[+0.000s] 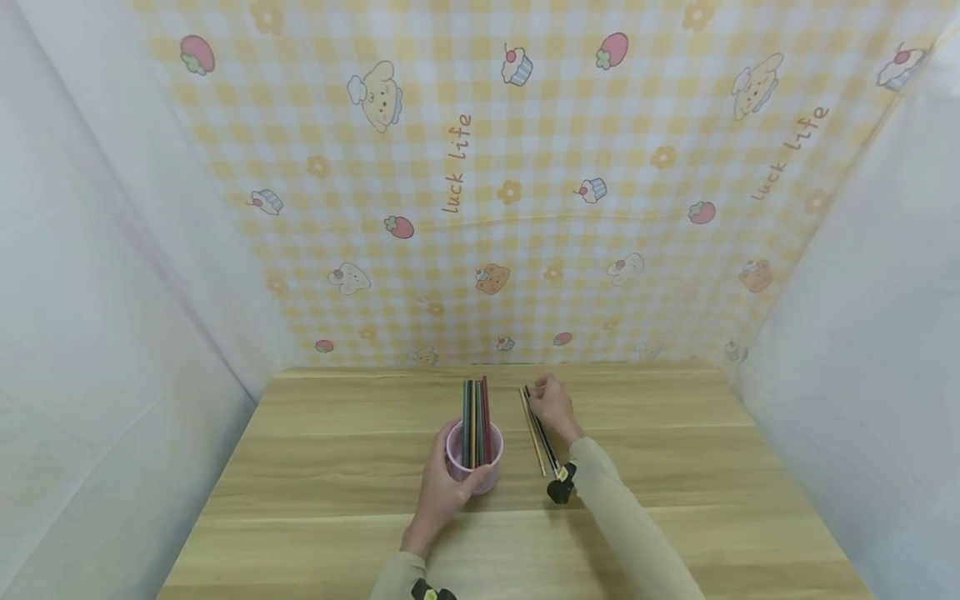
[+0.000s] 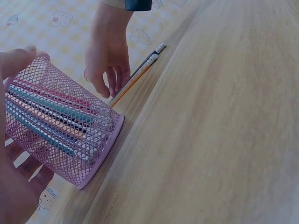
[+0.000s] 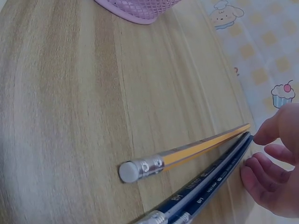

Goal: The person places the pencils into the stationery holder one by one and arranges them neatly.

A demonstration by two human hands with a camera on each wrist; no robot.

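Note:
My left hand (image 1: 441,483) holds a pink mesh pencil cup (image 2: 105,161) around its side, thumb on one side and fingers on the other. Several pencils (image 1: 476,421) of different colours stand in the cup, leaning within it. To the right of the cup, a yellow pencil (image 3: 201,150) and two dark blue pencils (image 3: 210,184) lie on the table, eraser ends nearer the person. My right hand (image 1: 553,404) is at the far ends of the dark pencils. Its thumb is beside their tips, with the fingers loosely bent and a gap between them and the thumb.
The wooden table (image 1: 337,467) meets a yellow checked cloth (image 1: 555,233) with cartoon prints at its back edge. White sheets hang at the left (image 1: 112,333) and right (image 1: 862,333). Black devices are strapped at both wrists.

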